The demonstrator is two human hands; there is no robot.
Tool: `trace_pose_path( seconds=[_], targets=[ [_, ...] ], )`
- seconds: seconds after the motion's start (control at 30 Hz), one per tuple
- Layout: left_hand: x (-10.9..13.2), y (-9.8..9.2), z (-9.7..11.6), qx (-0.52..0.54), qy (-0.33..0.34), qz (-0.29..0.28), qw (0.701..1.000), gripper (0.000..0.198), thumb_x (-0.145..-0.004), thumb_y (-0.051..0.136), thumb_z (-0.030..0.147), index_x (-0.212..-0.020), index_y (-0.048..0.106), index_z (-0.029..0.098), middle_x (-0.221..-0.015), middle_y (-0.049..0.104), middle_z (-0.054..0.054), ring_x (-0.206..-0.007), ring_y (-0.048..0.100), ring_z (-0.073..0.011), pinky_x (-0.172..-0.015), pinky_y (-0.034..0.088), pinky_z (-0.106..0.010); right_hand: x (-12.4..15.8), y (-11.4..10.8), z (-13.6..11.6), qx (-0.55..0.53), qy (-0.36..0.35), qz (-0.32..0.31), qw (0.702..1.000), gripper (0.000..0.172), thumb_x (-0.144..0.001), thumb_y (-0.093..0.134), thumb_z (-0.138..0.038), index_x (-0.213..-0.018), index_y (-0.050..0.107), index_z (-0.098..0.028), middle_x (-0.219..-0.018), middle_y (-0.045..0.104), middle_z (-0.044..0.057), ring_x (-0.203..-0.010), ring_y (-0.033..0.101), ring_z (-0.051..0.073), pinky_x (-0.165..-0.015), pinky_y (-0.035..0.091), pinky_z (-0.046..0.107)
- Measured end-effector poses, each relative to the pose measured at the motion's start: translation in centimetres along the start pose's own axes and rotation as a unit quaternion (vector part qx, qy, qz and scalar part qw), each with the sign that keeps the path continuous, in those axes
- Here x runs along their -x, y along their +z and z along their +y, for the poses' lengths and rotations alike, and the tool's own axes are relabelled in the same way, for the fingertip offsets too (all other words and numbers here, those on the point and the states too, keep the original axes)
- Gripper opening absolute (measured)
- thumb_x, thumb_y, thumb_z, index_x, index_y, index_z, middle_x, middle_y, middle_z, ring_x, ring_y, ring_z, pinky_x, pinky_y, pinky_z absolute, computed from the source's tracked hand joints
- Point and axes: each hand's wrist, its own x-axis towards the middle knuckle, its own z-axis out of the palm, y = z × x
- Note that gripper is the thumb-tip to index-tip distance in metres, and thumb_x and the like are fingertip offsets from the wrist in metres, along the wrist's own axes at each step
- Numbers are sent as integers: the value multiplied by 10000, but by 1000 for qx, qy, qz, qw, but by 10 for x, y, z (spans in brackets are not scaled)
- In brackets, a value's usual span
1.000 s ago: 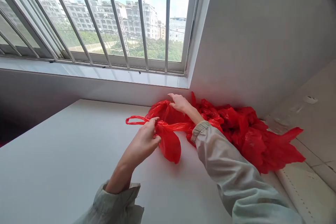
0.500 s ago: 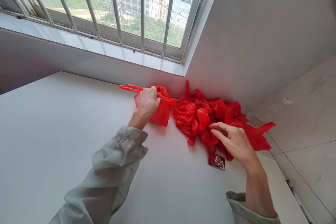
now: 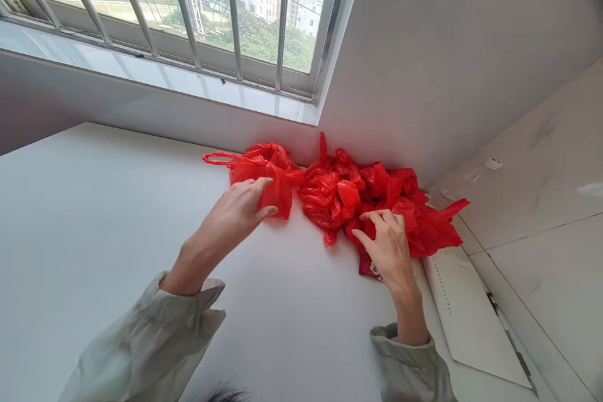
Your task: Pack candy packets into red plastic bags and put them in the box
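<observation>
A crumpled red plastic bag (image 3: 277, 191) lies against the wall, its handle loop stretching left. Just in front of it is my left hand (image 3: 240, 207), thumb and fingers apart, holding nothing. To the right spreads a heap of several red plastic bags (image 3: 334, 198), knotted and bunched together. My right hand (image 3: 384, 242) hovers at the front of this heap with curved, parted fingers; I see nothing in its grip. Partly hidden behind that hand is a small dark red packet (image 3: 370, 267) with white print.
The bags rest on a white tabletop (image 3: 292, 326) in the corner by the wall. A barred window (image 3: 211, 25) with a pale sill (image 3: 188, 80) is above. At the right are a flat white panel (image 3: 471, 314), tiled wall (image 3: 546, 276) and a small white object (image 3: 492, 164).
My left hand has released the left red bag and drawn back toward me. The right hand has shifted left, now covering part of the packet. The camera view has turned slightly right.
</observation>
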Motion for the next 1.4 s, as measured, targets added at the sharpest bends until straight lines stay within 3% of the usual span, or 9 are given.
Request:
trace_pose_path(
  seconds=[0.13,0.2,0.37,0.53,0.73,0.87,1.03,1.2,1.4],
  targets=[
    [27,14,-1,72,51,-59,994,246,-905,547,400,-1095,634,271,-998,704,-1,-1006,633,-225,-864,482,-320,0,11,-20,24,-43,30,998,139,-863,674,-238,-989,664,-181,-1006,601,99,-972,466,269,-850,470,372],
    [35,22,-3,92,59,-74,991,255,-895,544,394,-1107,633,283,-1019,703,-9,-1009,623,-225,-841,493,-320,1,19,-29,48,-84,11,995,112,-905,581,-164,-965,672,-193,-1006,603,96,-971,471,256,-840,469,349],
    [40,32,-11,113,78,-74,988,287,-880,546,331,-1153,616,280,-1102,687,-52,-1064,592,-247,-889,490,-365,4,42,-26,93,-102,4,990,388,-849,425,4,-1044,685,-210,-1030,598,134,-910,472,271,-797,444,417],
    [38,31,-10,116,89,-59,987,223,-865,572,262,-1081,624,246,-1057,693,-60,-1069,596,-258,-887,486,-374,3,53,-18,81,-89,40,992,265,-899,457,-93,-896,693,-215,-977,594,130,-874,454,271,-769,445,421],
    [39,30,-5,138,104,-40,984,143,-868,581,248,-1004,626,246,-1055,686,-46,-1047,597,-250,-878,482,-370,-5,19,-25,-8,-107,51,993,159,-955,488,-238,-967,644,-209,-1171,587,118,-1084,450,271,-942,451,435],
    [40,27,5,149,124,-47,980,151,-913,564,301,-1036,624,237,-1068,658,-42,-979,603,-224,-859,473,-356,-3,-11,-38,-124,-134,-45,982,101,-957,500,-250,-924,593,-227,-1135,634,79,-1129,510,253,-996,414,440],
    [42,29,21,139,160,-90,973,282,-893,637,245,-1166,568,238,-1103,608,-37,-972,593,-202,-825,468,-312,9,-31,-68,-144,-131,-128,973,102,-970,506,-229,-901,581,-235,-932,680,8,-910,601,200,-1071,312,497],
    [43,35,15,109,184,-141,967,321,-843,643,117,-1136,577,229,-1092,603,-53,-1008,582,-222,-831,472,-319,11,-49,-76,-181,-131,-230,947,125,-960,550,-244,-1071,606,-257,-1098,674,22,-1042,600,205,-1005,412,420],
    [41,36,15,91,218,-162,958,275,-847,629,141,-1109,602,218,-1055,610,-55,-959,593,-232,-823,473,-320,8,-65,-52,-148,-147,-194,959,137,-962,543,-255,-1056,643,-247,-1200,638,50,-1201,536,223,-1002,459,385]
  ],
)
